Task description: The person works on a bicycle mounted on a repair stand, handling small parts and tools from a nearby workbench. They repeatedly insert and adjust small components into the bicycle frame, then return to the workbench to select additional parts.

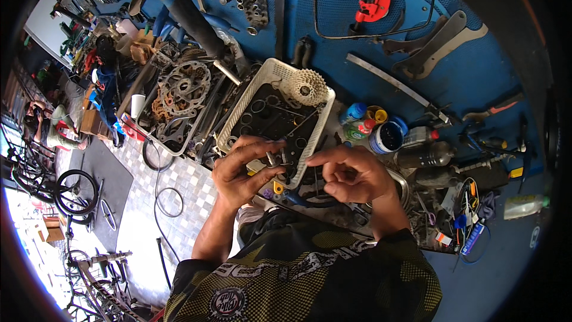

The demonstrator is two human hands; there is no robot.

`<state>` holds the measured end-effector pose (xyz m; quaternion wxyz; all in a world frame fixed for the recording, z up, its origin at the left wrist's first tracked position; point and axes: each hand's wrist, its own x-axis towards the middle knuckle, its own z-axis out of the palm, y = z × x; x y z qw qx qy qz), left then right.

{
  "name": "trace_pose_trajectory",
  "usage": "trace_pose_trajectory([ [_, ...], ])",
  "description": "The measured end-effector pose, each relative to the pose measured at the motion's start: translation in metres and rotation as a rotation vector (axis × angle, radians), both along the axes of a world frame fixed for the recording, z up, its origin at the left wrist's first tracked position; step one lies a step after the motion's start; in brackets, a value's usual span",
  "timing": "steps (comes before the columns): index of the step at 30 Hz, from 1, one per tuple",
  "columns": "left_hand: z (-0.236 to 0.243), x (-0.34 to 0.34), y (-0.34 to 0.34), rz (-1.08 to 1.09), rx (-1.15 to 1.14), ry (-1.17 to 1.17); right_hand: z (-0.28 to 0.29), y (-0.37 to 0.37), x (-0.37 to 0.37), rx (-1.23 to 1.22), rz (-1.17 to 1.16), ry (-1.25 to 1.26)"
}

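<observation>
My left hand (242, 170) is raised over the near end of a white plastic basket (245, 96). Its thumb and fingers pinch two short, shiny metal parts that look like bolts (272, 159), standing side by side. To the right, my right hand (351, 174) points its index finger at them without touching. Its other fingers are curled, and nothing shows in it. Inside the basket lie several dark rings (258, 106) and small parts, with a bicycle cassette (305, 86) at the far right corner.
Left of the basket, a tray carries chainrings (185, 87) and metal parts. On the right stand a blue-rimmed tub (387, 137), small bottles (359, 129) and a dark plastic bottle (426, 155). Tools, including a red pipe cutter (374, 3), hang on the blue board. Bicycles (77, 194) stand at the left.
</observation>
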<state>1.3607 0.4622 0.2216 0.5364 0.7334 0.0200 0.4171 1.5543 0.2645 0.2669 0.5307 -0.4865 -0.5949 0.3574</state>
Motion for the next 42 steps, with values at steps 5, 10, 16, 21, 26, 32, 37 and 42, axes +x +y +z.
trace_pose_trajectory([
  [5,0.004,-0.005,0.0,0.011,0.008,-0.05,0.003,0.026,-0.011,0.01,0.026,-0.066],
  [10,0.004,-0.008,-0.002,0.015,-0.044,-0.044,0.003,0.033,-0.012,-0.019,0.061,-0.072],
  [16,0.004,-0.006,-0.003,-0.005,-0.051,-0.058,0.004,0.036,-0.01,0.185,-0.155,-0.447],
  [21,0.008,-0.005,-0.004,-0.005,-0.037,-0.037,0.012,0.026,-0.003,0.216,-0.26,-0.628],
  [26,0.005,-0.002,-0.002,-0.034,0.026,-0.04,0.008,0.025,-0.004,0.259,-0.273,-0.639],
  [32,-0.005,-0.004,-0.001,-0.047,0.043,0.002,-0.01,-0.009,0.021,0.036,-0.486,-0.651],
  [37,-0.012,-0.003,-0.004,-0.041,-0.004,0.007,-0.044,-0.08,0.083,-0.822,-0.801,-0.92],
  [42,-0.014,0.002,-0.003,-0.065,0.102,0.094,-0.104,-0.129,0.128,-1.306,-0.738,-1.008],
])
